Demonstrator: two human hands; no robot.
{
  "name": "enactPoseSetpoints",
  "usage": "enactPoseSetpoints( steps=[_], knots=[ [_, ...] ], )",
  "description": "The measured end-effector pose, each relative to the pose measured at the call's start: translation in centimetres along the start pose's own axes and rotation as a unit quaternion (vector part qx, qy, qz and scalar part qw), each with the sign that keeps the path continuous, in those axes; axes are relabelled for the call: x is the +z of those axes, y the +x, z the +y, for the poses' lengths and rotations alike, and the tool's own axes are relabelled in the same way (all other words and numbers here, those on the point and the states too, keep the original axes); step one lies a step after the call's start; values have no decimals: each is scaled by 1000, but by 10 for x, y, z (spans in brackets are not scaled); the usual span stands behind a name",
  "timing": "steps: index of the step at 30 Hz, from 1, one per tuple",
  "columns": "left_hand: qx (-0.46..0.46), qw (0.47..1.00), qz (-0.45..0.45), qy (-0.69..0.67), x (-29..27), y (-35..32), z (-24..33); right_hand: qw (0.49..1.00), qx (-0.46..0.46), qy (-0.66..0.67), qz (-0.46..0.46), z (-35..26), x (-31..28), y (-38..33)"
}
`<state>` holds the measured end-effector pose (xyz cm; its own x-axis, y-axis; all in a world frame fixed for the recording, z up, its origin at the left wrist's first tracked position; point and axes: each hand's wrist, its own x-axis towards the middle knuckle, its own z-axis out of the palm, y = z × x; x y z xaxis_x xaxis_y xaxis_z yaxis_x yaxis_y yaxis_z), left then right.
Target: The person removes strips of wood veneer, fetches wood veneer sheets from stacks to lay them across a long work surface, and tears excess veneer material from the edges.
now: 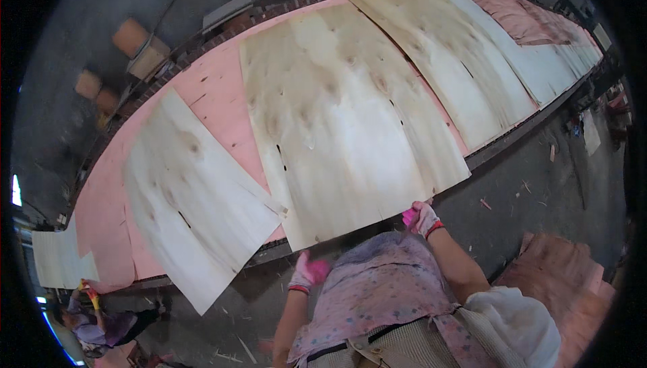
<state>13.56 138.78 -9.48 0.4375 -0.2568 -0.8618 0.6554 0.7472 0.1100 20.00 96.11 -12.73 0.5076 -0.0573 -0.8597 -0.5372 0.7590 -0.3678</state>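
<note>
A large pale wood veneer sheet [337, 118] with brown stains and dark knots lies in front of me, its near edge reaching over the table's rim. My right hand [423, 219], in a white and pink glove, is closed at that near edge, right of the middle. Just below the sheet's near left corner is my left hand [309, 272], gloved alike, apart from the sheet. Its thumb and fingers are spread with nothing between them; the fingers are slightly blurred. A second veneer sheet [195, 199] lies askew on the left, its near corner hanging past the edge.
Pink sheets [219, 98] cover the long table beneath the veneers. More veneer [451, 65] lies to the right, with a reddish sheet [519, 17] beyond. Another person [101, 324] stands at the far left end. A reddish stack [556, 280] sits behind me; scraps litter the floor.
</note>
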Motion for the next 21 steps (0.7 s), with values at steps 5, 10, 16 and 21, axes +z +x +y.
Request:
enactPoseSetpoints(
  steps=[5,10,16,21],
  knots=[
    [79,994,-5,-71,59,25,-6,999,-3,39,-18,-24,23,-63],
    [188,979,-75,-20,157,16,58,1000,8,3,14,-48,20,-30],
    [-60,924,-35,375,201,3,48,980,-117,133,-88,-126,73,-61],
    [-155,948,12,277,136,40,-4,985,-120,119,-42,-137,77,-77]
  ],
)
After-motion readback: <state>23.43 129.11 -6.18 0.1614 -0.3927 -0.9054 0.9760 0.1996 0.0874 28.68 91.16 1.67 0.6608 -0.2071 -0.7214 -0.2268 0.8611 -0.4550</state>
